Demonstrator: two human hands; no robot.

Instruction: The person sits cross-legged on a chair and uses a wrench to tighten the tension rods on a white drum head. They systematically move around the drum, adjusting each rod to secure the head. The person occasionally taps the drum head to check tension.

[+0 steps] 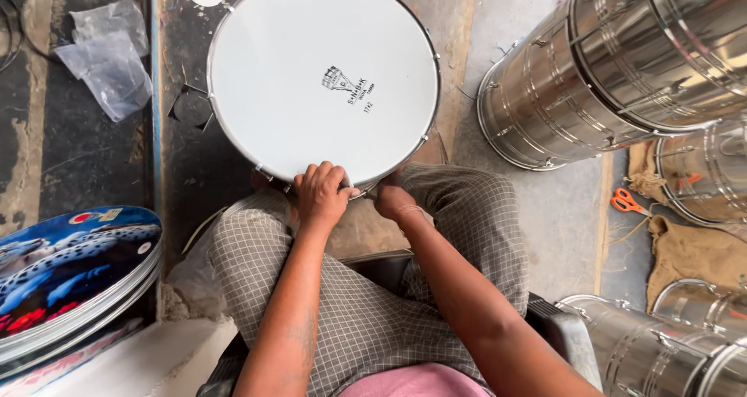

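At far left a stack of printed drum skins [74, 276] leans by the floor; the left hand [321, 194] has its grip clamped over the near rim of the white drum [323, 78], which rests against the knees. The right hand [393, 201] presses the rim's side (fingers hidden, so its grip is unclear). Uneven pressure could tip the drum toward the steel shells [615, 70].

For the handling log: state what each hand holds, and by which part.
Left hand grips the white-headed drum over its near rim. Right hand is at the same rim, lower; its grip is hidden.
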